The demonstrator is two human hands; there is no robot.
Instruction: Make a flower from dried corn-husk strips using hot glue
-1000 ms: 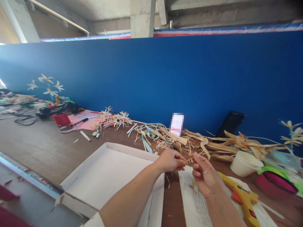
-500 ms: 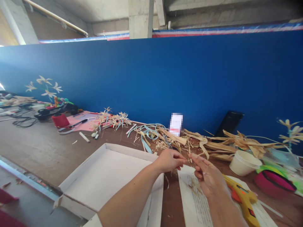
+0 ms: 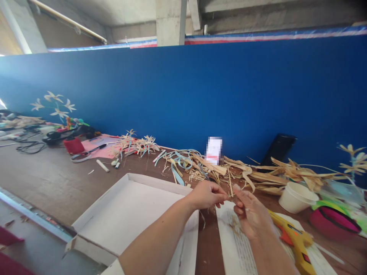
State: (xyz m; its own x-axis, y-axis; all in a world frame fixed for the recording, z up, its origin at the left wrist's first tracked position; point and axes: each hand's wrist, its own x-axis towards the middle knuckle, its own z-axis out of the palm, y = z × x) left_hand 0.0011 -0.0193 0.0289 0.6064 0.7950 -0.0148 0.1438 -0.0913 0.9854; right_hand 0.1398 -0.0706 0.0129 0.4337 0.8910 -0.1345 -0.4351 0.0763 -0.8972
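Note:
My left hand (image 3: pixel 209 194) is closed in a pinch over the table, thumb and forefinger pressed together. Facing it, my right hand (image 3: pixel 248 210) is also closed, its fingertips nearly meeting the left ones. A thin pale straw-like strip (image 3: pixel 229 181) shows upright at the fingertips; whether it is held or lies behind them I cannot tell. Whatever sits in the pinches is too small to name. Beneath the right hand lies a printed sheet (image 3: pixel 228 244) with dry scraps (image 3: pixel 235 225) on it. A yellow glue gun (image 3: pixel 298 242) rests beside my right wrist.
An open white box lid (image 3: pixel 137 214) lies under my left forearm. Dried husk strips (image 3: pixel 266 177) and blue ribbon (image 3: pixel 179 175) line the blue partition (image 3: pixel 183 95). To the right stand a white cup (image 3: pixel 296 198) and a pink container (image 3: pixel 334 221). A phone (image 3: pixel 214 149) leans at the back.
Both hands stay in nearly the same place. My right thumb and fingers have shifted slightly, and the view has moved a little.

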